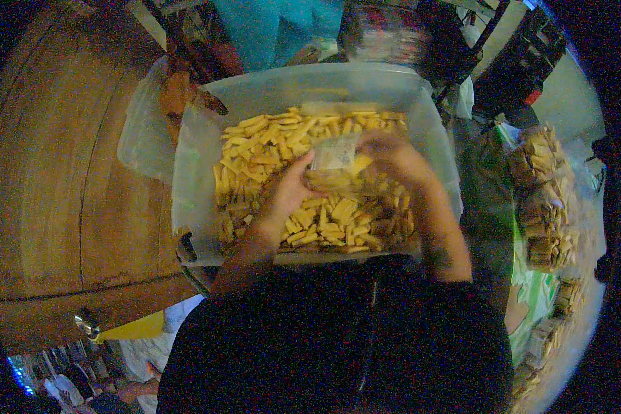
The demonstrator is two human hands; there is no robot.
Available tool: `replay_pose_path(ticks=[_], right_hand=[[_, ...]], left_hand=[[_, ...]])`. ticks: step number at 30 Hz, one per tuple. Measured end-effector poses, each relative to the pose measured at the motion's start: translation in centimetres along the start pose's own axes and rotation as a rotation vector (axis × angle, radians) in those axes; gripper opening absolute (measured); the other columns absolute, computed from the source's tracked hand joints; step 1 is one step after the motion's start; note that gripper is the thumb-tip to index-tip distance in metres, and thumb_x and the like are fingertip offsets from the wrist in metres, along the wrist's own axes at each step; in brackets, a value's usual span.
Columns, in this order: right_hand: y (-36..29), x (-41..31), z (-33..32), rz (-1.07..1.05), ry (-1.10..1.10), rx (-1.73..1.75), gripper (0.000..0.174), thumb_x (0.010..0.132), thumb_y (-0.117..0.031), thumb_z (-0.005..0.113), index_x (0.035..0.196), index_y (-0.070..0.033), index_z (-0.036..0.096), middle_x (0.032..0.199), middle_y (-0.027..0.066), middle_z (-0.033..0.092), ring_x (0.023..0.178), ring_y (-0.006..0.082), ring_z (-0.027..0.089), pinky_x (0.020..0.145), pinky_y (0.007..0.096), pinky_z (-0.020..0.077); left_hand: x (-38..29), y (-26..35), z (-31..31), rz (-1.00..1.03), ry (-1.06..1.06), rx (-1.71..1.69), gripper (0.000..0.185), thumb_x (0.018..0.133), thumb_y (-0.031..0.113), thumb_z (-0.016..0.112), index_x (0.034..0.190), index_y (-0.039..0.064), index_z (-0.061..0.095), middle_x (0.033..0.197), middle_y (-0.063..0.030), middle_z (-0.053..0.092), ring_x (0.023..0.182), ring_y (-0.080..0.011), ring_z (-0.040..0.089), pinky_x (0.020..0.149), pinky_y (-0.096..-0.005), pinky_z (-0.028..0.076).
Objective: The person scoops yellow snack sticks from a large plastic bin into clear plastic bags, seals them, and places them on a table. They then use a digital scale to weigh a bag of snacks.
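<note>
A large translucent plastic bin (196,207) stands right in front of me, filled with many yellow, stick-like food pieces (336,220). Over the middle of the pile, my left hand (291,183) grips the left side of a small clear plastic bag (331,181). The bag bears a white printed label (335,154) and seems to have some yellow pieces in it. At the bag's right side is my right hand (390,150), blurred, its fingers bent downward near a yellow piece (362,163). Whether those fingers pinch the bag or a piece is hidden by blur.
A wooden panelled surface (41,181) spans the left. Several filled clear bags (546,207) lie in a row at right. A person's hand (178,98) reaches to the bin's back left corner, beside a clear plastic sheet or bag (145,129). Another person's teal clothing (248,31) shows beyond.
</note>
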State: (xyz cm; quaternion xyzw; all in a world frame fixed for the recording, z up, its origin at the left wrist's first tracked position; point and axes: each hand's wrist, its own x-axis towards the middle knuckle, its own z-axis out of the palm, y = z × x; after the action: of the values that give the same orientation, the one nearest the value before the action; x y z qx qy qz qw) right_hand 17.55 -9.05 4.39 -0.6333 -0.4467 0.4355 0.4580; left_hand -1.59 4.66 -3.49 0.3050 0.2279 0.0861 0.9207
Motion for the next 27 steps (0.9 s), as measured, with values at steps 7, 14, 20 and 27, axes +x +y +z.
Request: replay_pose_path(ticks=[7, 14, 20, 27], right_hand=[[-1.4, -0.4, 0.3, 0.233, 0.091, 0.422, 0.018, 0.075, -0.019, 0.051, 0.083, -0.005, 0.06, 0.078, 0.0052, 0.06, 0.064, 0.013, 0.055, 0.054, 0.0265, 0.0442], [0.1, 0.4, 0.6, -0.258, 0.025, -0.263, 0.015, 0.078, -0.009, 0.053, 0.087, -0.001, 0.063, 0.078, 0.005, 0.061, 0.073, 0.0143, 0.058, 0.066, 0.0271, 0.0475], [-0.4, 0.3, 2.4, -0.18, 0.057, -0.245, 0.019, 0.078, -0.013, 0.06, 0.095, -0.004, 0.063, 0.08, 0.0061, 0.063, 0.07, 0.0158, 0.058, 0.067, 0.0278, 0.0465], [-1.2, -0.1, 3.2, -0.172, 0.108, -0.579, 0.03, 0.076, -0.034, 0.06, 0.089, -0.006, 0.063, 0.079, 0.0126, 0.063, 0.07, 0.0251, 0.059, 0.066, 0.0349, 0.0461]], left_hand=[[1.7, -2.6, -2.1, 0.088, -0.15, 0.171, 0.055, 0.077, 0.024, 0.06, 0.125, 0.011, 0.039, 0.119, -0.0065, 0.047, 0.107, -0.0212, 0.047, 0.089, -0.0358, 0.038], [-1.0, 0.5, 2.4, 0.286, -0.13, 0.007, 0.06, 0.078, 0.018, 0.055, 0.133, 0.016, 0.028, 0.127, -0.0075, 0.039, 0.112, -0.0251, 0.042, 0.094, -0.039, 0.035], [-0.7, 0.2, 1.4, 0.217, -0.255, -0.15, 0.058, 0.079, 0.014, 0.051, 0.132, 0.019, 0.029, 0.124, -0.0113, 0.042, 0.109, -0.0292, 0.045, 0.092, -0.0441, 0.037], [-1.5, 0.8, 1.1, 0.096, -0.273, -0.124, 0.052, 0.081, 0.018, 0.051, 0.129, 0.01, 0.031, 0.119, -0.0154, 0.046, 0.107, -0.0293, 0.047, 0.089, -0.0456, 0.04]])
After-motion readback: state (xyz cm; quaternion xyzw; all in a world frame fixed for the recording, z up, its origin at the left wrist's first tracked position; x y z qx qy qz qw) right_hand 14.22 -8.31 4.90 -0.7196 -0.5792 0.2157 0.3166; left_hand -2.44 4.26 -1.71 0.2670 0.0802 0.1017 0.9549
